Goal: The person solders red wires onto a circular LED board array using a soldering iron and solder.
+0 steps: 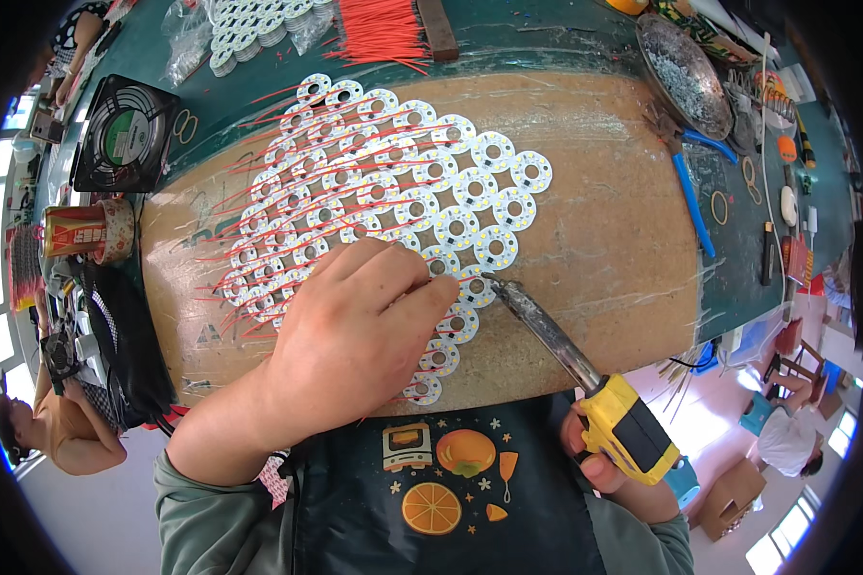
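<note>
Dark apron fabric printed with orange fruit [441,489] fills the foreground, and just beyond it, we're straight into the action! Coming in from the right, it's a soldering iron with a chunky yellow-and-black handle and a straight metal barrel [606,407]. Look at the line on it: its long axis runs diagonally, handle low and right, tip aimed up and to the left, right at the edge of one little ring. Whether metal actually meets ring, I can't tell from this angle.

Gripping that handle is the right hand [594,468], fingers closed around it, partly hidden behind the yellow body. Over to the left hand [360,311]: it's bent over the lower part of the panel of joined white ring-shaped circuit boards [416,192], fingers curled, thumb and forefinger drawn together near the iron's tip. What's pinched there, if anything, stays out of sight, so no call on that grip.

And the panel itself? Lying flat on a brown, scuffed work board [594,192], its rows slanting down to the right, while thin red wires [292,172] stream across it, loose ends trailing left. Out on the right flank, blue-handled pliers [692,201]; up top, a thick bundle of red wire [379,29].
</note>
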{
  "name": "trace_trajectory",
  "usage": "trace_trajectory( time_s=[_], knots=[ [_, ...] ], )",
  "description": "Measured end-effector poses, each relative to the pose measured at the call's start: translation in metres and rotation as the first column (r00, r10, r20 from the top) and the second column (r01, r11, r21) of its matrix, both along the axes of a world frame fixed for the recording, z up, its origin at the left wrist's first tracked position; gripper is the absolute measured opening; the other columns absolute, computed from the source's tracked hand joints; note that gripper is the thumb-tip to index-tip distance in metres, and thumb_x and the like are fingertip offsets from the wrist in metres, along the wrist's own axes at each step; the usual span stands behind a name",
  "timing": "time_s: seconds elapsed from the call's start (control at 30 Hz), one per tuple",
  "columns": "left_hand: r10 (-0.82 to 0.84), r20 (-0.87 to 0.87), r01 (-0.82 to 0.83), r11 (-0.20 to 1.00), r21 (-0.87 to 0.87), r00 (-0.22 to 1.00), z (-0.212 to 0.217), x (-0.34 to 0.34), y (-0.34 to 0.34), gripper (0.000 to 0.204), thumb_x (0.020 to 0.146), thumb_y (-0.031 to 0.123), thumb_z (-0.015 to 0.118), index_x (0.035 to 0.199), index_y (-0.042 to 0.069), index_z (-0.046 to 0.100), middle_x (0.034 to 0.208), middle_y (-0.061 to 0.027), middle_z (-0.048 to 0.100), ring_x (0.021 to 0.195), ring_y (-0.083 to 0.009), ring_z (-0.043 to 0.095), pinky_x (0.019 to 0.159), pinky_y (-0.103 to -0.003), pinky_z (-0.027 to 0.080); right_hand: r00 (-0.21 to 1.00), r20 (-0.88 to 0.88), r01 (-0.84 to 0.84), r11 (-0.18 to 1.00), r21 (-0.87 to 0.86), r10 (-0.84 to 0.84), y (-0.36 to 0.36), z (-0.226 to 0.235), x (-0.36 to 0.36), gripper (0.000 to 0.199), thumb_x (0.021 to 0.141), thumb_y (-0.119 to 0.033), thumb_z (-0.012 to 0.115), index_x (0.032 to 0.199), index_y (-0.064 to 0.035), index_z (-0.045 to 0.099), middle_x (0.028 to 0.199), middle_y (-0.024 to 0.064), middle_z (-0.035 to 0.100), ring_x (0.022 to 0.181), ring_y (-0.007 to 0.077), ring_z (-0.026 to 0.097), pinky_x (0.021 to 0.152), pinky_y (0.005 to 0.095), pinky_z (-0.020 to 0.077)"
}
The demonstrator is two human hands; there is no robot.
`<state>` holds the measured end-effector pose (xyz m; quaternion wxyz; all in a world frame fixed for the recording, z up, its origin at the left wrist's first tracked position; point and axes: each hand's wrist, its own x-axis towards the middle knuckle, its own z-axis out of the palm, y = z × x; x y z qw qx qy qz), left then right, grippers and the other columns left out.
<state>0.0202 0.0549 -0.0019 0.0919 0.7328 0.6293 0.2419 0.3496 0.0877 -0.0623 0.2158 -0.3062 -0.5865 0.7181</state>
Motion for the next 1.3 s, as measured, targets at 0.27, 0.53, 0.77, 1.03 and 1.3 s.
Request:
trace_trajectory(
  time_s=[0.27,0.53,0.77,1.03,1.3],
  knots=[
    [-0.010,0.008,0.010,1.000,0.000,1.000,0.002,-0.001,0.001,0.033,0.067,-0.005,0.073,0.098,0.006,0.074,0.087,-0.0059,0.063,0.078,-0.0250,0.063,0.068,-0.036,0.053,0.976,-0.151,0.106,0.951,-0.290,-0.155,0.004,0.013,-0.002,0.045,0.078,-0.035,0.087,0.093,-0.0010,0.061,0.080,0.0054,0.058,0.072,0.0154,0.056,0.062,0.0283,0.0435],
    [0.034,-0.102,-0.034,0.999,0.004,0.994,0.028,-0.025,0.019,0.018,0.079,0.005,0.077,0.097,0.005,0.075,0.092,-0.0101,0.068,0.087,-0.0288,0.067,0.077,-0.039,0.055,0.934,-0.293,0.191,0.979,-0.072,-0.204,0.034,0.024,-0.017,0.077,0.087,-0.041,0.079,0.144,-0.0030,0.042,0.081,0.0036,0.054,0.068,0.0151,0.052,0.058,0.0286,0.0424],
    [0.166,-0.320,-0.113,0.977,0.180,0.933,0.020,-0.092,0.095,0.014,0.084,0.012,0.072,0.097,0.007,0.074,0.096,-0.0105,0.069,0.092,-0.0312,0.066,0.083,-0.042,0.054,0.919,-0.307,0.228,0.968,-0.102,-0.248,0.069,0.020,-0.048,0.083,0.084,-0.055,0.079,0.137,-0.0024,0.043,0.068,-0.0008,0.050,0.053,0.0117,0.049,0.048,0.0275,0.0415],
    [0.084,-0.633,-0.044,0.996,0.079,0.769,0.004,-0.109,0.139,0.008,0.085,0.016,0.068,0.086,0.008,0.070,0.089,-0.0065,0.063,0.091,-0.0271,0.063,0.082,-0.043,0.052,0.890,-0.346,0.244,0.952,-0.184,-0.295,0.073,0.017,-0.055,0.081,0.081,-0.048,0.083,0.138,-0.0022,0.047,0.069,0.0014,0.053,0.055,0.0138,0.052,0.050,0.0288,0.0431],
    [0.086,-0.669,0.024,0.988,0.154,0.738,0.000,-0.110,0.144,0.006,0.080,0.013,0.068,0.081,0.008,0.067,0.085,-0.0059,0.063,0.089,-0.0259,0.063,0.081,-0.042,0.052,0.887,-0.344,0.232,0.941,-0.246,-0.309,0.074,0.020,-0.056,0.082,0.081,-0.044,0.084,0.140,-0.0010,0.047,0.072,0.0012,0.053,0.059,0.0111,0.050,0.055,0.0268,0.0424]
  ],
)
